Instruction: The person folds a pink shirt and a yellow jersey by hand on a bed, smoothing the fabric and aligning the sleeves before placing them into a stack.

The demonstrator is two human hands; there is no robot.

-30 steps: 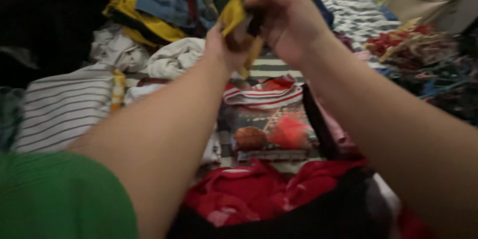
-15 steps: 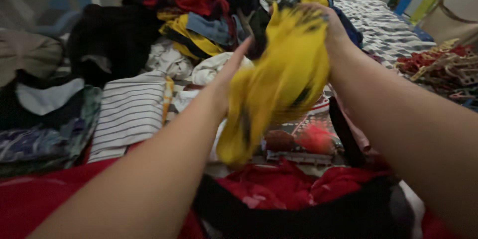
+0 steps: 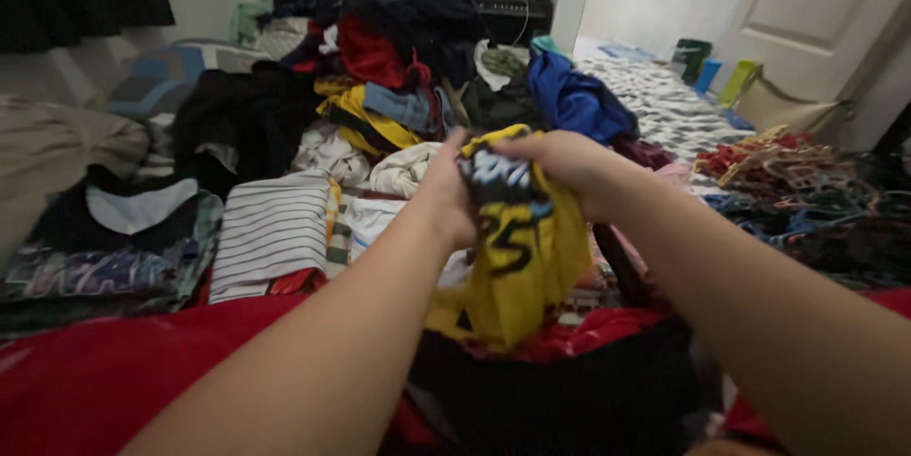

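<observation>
While both hands are pinching its top edge, the left hand (image 3: 448,192) at 9 o'clock and the right hand (image 3: 560,160) at 3 o'clock, the crumpled yellow cloth garment with black lettering (image 3: 517,247) is hanging toward 6 o'clock, long axis vertical, over a red garment (image 3: 95,371).

A: Where does your yellow printed jersey (image 3: 517,247) sit?

B: Centre, hanging between your left hand (image 3: 448,192) and right hand (image 3: 560,164), above the red cloth (image 3: 607,333) in front of you.

A: Around it?

B: White black-striped shirt (image 3: 270,228) lies to your left. Blue crumpled garment (image 3: 576,100) lies behind your hands. Heap of plastic clothes hangers (image 3: 797,181) lies to your right, white door (image 3: 816,10) behind it.
</observation>
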